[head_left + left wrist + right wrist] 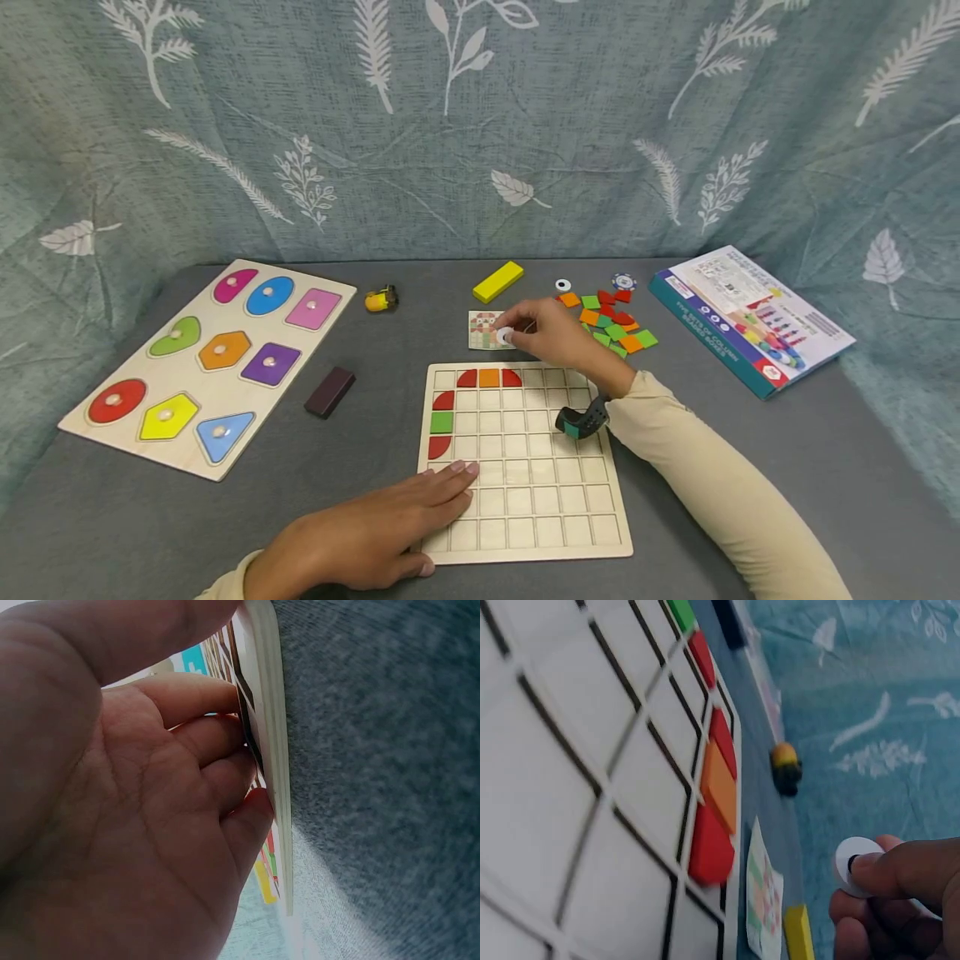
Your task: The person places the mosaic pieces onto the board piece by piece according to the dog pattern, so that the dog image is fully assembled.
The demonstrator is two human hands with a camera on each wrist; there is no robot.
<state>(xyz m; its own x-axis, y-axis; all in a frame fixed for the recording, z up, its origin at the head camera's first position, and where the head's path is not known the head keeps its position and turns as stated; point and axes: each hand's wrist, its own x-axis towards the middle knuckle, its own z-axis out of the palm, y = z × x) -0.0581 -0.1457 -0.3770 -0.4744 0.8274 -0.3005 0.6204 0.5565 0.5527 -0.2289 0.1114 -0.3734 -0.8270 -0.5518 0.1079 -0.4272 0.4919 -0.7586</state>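
Observation:
A wooden grid board [525, 508] lies in front of me, with several red, orange and green tiles [488, 378] set along its top and left edge. My left hand [390, 525] rests flat on the board's lower left corner, fingers straight; the left wrist view shows the fingers [217, 742] against the board's edge [274, 750]. My right hand [551, 333] hovers above the board's top edge, over a small pattern card [482, 330], and pinches a small white round disc [506, 336] [855, 864] between thumb and fingers. A pile of loose coloured tiles [611, 321] lies just right of that hand.
A shape-peg puzzle board [206, 367] lies at the left. A dark brown block [330, 392], a small yellow toy [381, 298] [786, 766], a yellow bar [497, 281], a white ring [562, 285] and a blue chip [623, 282] lie around. A printed box [750, 317] sits at the right.

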